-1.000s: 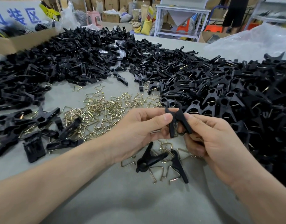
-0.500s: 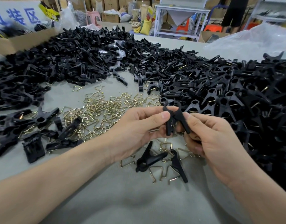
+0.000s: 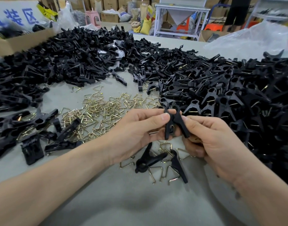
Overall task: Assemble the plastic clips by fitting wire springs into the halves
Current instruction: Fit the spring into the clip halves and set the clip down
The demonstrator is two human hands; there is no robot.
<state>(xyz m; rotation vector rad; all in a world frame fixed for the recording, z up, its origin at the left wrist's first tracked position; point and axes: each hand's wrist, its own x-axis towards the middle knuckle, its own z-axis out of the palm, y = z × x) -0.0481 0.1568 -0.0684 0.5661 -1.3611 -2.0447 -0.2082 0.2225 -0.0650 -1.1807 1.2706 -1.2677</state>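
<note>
Both hands hold one black plastic clip (image 3: 174,123) above the grey table, its two halves crossed and a brass wire spring showing between them. My left hand (image 3: 136,134) pinches the left half with thumb and fingers. The right half is gripped by my right hand (image 3: 210,141). Under the hands lie an assembled black clip (image 3: 148,159), a loose clip half (image 3: 178,167) and a few wire springs (image 3: 156,172). A heap of brass wire springs (image 3: 101,111) is spread left of centre.
Loose black clip halves (image 3: 66,59) are piled at the back and left. A big pile of assembled clips (image 3: 237,98) fills the right. A cardboard box (image 3: 18,41) stands far left and a clear plastic bag (image 3: 257,39) far right. A person stands beyond the table.
The hands and the clip between them have stayed almost in place, shifting only slightly. The parts on the table have not moved.
</note>
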